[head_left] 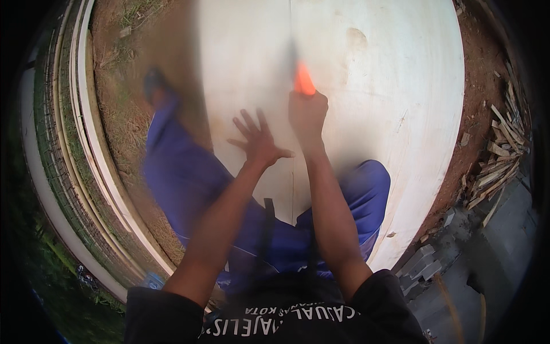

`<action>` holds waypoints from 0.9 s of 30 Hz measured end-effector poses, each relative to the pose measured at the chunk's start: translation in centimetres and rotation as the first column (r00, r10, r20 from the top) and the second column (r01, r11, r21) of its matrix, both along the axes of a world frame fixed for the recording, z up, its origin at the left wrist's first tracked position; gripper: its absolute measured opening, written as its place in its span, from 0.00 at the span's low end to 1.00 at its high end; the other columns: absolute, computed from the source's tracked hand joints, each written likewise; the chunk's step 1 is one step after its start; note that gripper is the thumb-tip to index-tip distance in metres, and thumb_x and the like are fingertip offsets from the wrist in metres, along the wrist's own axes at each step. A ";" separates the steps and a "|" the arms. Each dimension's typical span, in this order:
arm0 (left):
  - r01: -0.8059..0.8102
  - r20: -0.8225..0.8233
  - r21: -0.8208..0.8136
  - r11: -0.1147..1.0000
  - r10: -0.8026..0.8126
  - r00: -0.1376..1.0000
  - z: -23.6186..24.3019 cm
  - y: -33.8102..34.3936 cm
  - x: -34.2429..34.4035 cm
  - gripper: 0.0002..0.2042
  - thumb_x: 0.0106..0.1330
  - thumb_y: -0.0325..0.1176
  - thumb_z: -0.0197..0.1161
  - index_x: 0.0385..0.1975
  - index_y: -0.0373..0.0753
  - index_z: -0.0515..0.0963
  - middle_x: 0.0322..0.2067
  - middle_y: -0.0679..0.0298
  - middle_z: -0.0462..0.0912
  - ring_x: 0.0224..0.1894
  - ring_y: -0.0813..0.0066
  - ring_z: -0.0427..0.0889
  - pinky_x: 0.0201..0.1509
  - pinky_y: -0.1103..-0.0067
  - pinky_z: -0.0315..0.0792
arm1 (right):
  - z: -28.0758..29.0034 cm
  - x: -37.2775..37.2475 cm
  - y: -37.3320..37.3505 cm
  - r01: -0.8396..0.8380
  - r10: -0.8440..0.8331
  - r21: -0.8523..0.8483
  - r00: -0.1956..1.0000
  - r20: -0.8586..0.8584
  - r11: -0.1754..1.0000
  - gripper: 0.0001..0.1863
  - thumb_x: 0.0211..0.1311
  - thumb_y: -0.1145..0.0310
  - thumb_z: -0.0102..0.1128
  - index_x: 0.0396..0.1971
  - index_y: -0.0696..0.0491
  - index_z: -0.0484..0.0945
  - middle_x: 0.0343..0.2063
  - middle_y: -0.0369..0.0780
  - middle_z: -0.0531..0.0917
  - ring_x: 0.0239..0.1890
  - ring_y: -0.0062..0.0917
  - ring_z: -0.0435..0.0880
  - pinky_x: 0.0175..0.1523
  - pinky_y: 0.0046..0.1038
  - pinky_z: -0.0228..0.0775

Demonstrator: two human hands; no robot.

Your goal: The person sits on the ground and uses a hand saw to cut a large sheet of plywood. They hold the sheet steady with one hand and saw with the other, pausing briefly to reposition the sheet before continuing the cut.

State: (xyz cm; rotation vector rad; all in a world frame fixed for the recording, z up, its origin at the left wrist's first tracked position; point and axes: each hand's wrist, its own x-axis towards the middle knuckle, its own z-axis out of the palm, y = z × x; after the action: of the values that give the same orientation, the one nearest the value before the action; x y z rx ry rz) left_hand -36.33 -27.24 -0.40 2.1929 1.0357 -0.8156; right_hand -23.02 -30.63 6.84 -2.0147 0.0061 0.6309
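An orange-handled tool (303, 80), blurred, stands nearly upright in the right hand (307, 113), its dark upper part pointing away along a thin line on the board. The large pale plywood board (389, 86) lies flat on bare earth, smudged, with the left hand (258, 140) spread flat on it.

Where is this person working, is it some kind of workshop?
Probably an outdoor building site, not a workshop: pale board lying on bare reddish dirt, scrap wood pile, grey concrete blocks. The right hand grips an orange-handled tool.

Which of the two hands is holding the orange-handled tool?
The right hand: it is closed around the orange handle. The left hand lies spread flat on the pale board.
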 end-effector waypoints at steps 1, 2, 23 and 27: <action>-0.012 0.009 -0.001 1.000 0.012 1.000 0.0 -0.4 -0.6 0.79 0.34 0.66 0.83 0.79 0.37 0.30 0.76 0.34 0.19 0.76 0.26 0.14 0.59 0.17 0.30 | 0.2 0.5 0.6 -0.004 0.004 0.012 1.000 0.007 1.000 0.11 0.58 0.75 0.58 0.19 0.61 0.68 0.12 0.40 0.71 0.17 0.21 0.64 0.25 0.33 0.60; -0.016 -0.005 0.022 1.000 0.016 1.000 -0.2 -0.4 -1.1 0.79 0.34 0.66 0.83 0.79 0.37 0.30 0.76 0.34 0.19 0.76 0.26 0.14 0.59 0.18 0.30 | 1.0 -0.9 -0.2 0.007 -0.007 -0.004 1.000 -0.011 1.000 0.10 0.58 0.76 0.57 0.20 0.61 0.68 0.13 0.40 0.71 0.17 0.21 0.64 0.25 0.33 0.60; -0.035 -0.096 0.008 0.999 0.035 0.995 1.3 0.8 -0.4 0.80 0.35 0.69 0.81 0.79 0.39 0.29 0.76 0.35 0.18 0.76 0.28 0.14 0.61 0.19 0.27 | 10.2 -12.9 -11.4 0.080 -0.077 0.070 0.996 -0.041 0.994 0.10 0.61 0.83 0.56 0.42 0.68 0.81 0.21 0.36 0.78 0.27 0.12 0.76 0.32 0.24 0.70; -0.023 -0.058 -0.026 0.999 0.022 0.998 1.1 0.3 -0.5 0.79 0.34 0.67 0.82 0.80 0.39 0.30 0.77 0.35 0.19 0.77 0.29 0.14 0.61 0.19 0.28 | 1.6 -4.5 -4.0 0.004 -0.004 0.017 1.000 0.012 1.000 0.08 0.58 0.78 0.56 0.21 0.62 0.69 0.14 0.38 0.70 0.18 0.19 0.64 0.26 0.32 0.60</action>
State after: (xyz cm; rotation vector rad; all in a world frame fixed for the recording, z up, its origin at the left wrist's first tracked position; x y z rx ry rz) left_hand -36.83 -26.97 0.69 2.1431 1.0696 -0.8826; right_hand -27.49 -34.66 8.41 -2.0016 -0.0026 0.6145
